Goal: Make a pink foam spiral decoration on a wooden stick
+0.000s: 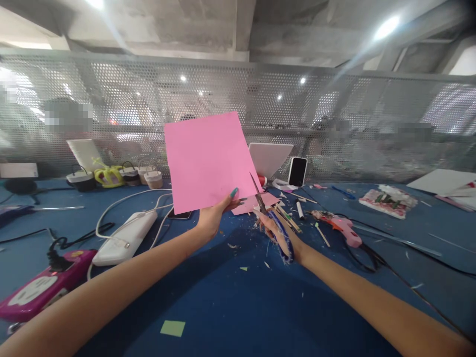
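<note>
My left hand (213, 216) pinches the lower edge of a pink sheet of paper (208, 158), which it holds up above the table. A pair of scissors (262, 201) with dark blades and blue handles is in my right hand (275, 230), fingers wrapped around the handles. The blades point up and lie close to the sheet's lower right corner; whether they touch it I cannot tell. Behind the scissors, another piece of pink paper (247, 205) lies on the table beside several thin sticks (292, 218).
A pink glue gun (344, 228) with its cable lies right. Left are a white power bank (124, 238) and a magenta power strip (48, 285). A phone (298, 171) leans at the back before a perforated metal screen (126, 104). Paper scraps litter the blue table (230, 302).
</note>
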A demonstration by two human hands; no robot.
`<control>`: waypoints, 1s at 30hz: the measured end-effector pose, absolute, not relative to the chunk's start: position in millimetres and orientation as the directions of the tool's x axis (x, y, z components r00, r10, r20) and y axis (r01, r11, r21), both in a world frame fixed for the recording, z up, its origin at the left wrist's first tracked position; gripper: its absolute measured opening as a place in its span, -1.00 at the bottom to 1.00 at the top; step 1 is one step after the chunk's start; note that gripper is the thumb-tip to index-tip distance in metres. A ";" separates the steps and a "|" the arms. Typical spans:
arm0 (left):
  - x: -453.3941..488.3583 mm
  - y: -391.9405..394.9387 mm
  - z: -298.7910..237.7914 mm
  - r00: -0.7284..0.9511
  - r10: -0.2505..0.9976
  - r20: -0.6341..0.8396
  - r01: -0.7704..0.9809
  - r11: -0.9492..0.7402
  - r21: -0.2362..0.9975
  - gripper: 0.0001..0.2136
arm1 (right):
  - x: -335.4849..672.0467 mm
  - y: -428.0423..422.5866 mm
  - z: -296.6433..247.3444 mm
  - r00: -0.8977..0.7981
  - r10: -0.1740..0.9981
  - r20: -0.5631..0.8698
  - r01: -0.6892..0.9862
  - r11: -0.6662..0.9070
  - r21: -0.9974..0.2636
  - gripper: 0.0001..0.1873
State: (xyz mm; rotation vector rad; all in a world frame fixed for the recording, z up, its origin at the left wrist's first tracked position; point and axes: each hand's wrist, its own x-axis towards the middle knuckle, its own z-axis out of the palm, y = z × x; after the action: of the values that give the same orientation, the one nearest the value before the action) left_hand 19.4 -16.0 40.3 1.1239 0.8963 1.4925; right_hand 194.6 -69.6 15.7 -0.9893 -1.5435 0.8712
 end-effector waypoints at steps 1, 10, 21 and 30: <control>19.2 -15.9 39.9 -0.041 0.978 0.204 -0.285 -0.207 0.936 -0.72 | 194.7 -69.3 15.2 -0.096 0.918 0.384 0.144 0.395 -0.907 -0.68; 18.6 -13.3 34.6 -0.018 0.981 0.191 -0.233 -0.190 0.954 -0.75 | 190.3 -73.2 21.0 -0.056 0.942 0.332 0.090 0.336 -0.938 -0.64; 18.7 -12.0 32.3 -0.015 0.968 0.250 -0.232 -0.247 0.941 -0.72 | 194.9 -67.4 12.7 -0.066 0.933 0.353 0.078 0.357 -0.931 -0.68; 17.7 -10.7 34.5 -0.024 0.973 0.230 -0.213 -0.230 0.950 -0.76 | 188.4 -72.1 20.3 0.001 0.947 0.320 0.016 0.320 -0.947 -0.55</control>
State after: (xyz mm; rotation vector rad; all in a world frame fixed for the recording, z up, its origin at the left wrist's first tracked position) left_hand 17.7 -10.7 34.5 1.2103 0.9261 1.4708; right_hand 188.4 -72.1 20.3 -0.9785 -1.3548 0.9558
